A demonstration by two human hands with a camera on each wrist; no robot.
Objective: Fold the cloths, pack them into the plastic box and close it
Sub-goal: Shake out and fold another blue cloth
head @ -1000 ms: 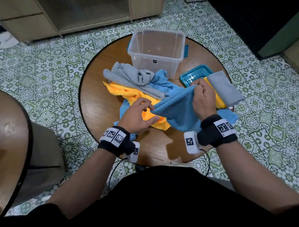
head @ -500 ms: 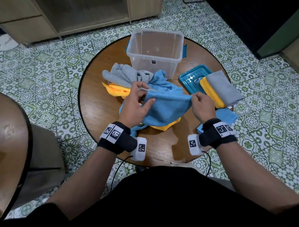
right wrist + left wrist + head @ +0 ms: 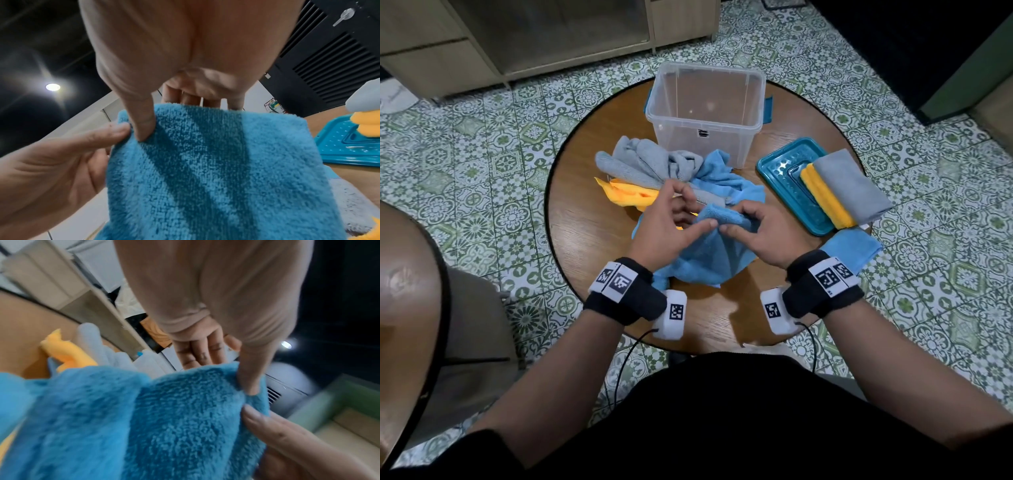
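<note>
A blue cloth [image 3: 705, 263] hangs doubled over the near middle of the round wooden table [image 3: 585, 219]. My left hand [image 3: 690, 214] and right hand [image 3: 739, 222] meet at its top edge, and each pinches that edge between thumb and fingers. In the left wrist view the thumb [image 3: 246, 379] lies on the blue cloth [image 3: 164, 418] with the fingers behind it. The right wrist view shows the same grip on the blue cloth [image 3: 216, 162]. The clear plastic box [image 3: 705, 130] stands open and empty at the far side. Its teal lid [image 3: 780, 178] lies to the right.
Unfolded grey [image 3: 640, 161], yellow [image 3: 626, 195] and blue [image 3: 726, 181] cloths are heaped between my hands and the box. Folded yellow [image 3: 822, 198] and grey [image 3: 849, 185] cloths sit on the lid, with a folded blue cloth [image 3: 849, 250] at the table's right edge. A second table [image 3: 407, 308] stands on my left.
My hands held the blue cloth stretched wide apart. They have come together over the table's middle, so its two held ends now meet and the cloth hangs doubled.
</note>
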